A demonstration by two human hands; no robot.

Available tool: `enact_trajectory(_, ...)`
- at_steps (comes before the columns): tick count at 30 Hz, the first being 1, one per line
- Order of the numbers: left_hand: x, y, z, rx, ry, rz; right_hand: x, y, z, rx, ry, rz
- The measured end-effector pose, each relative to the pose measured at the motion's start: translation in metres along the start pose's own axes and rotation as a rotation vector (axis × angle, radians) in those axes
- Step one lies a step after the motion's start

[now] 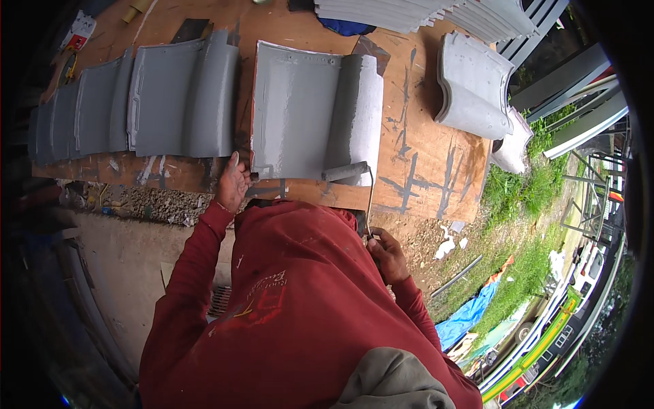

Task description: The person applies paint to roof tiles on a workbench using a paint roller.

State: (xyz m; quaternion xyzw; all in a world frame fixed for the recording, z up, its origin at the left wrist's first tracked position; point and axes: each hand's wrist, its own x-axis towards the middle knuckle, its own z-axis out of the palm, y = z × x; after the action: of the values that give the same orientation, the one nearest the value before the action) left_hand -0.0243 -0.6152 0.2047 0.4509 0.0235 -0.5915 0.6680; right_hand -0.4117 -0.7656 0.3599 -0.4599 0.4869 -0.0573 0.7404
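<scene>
The right hand (387, 252) closes its fingers round one roller (346, 171) on one tile (296, 109); left hand (233, 180) beside it, grip unclear; at least three grey tiles (160, 102) leftward.

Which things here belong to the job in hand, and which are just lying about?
Seemingly in the job:
roller, in the right hand
part-coated tile, under the roller
grey tiles, to its left
table

Apparently lying about:
blue tarp
pole
white scraps

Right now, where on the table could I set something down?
Streaked wood lies bare between the central tile and the pale tile at right. Crowded: left, the grey tile row; far edge, the tile stack.
</scene>
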Motion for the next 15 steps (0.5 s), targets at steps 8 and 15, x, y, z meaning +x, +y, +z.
enact_trajectory(8, -0.005, 0.002, 0.012, 0.044, 0.034, 0.018, 0.134, -0.111, 0.041, 0.155, 0.0, -0.147)
enact_trajectory(15, -0.009, -0.002, 0.016, 0.045, 0.018, 0.105, 0.174, -0.153, 0.047, 0.142, 0.03, -0.179)
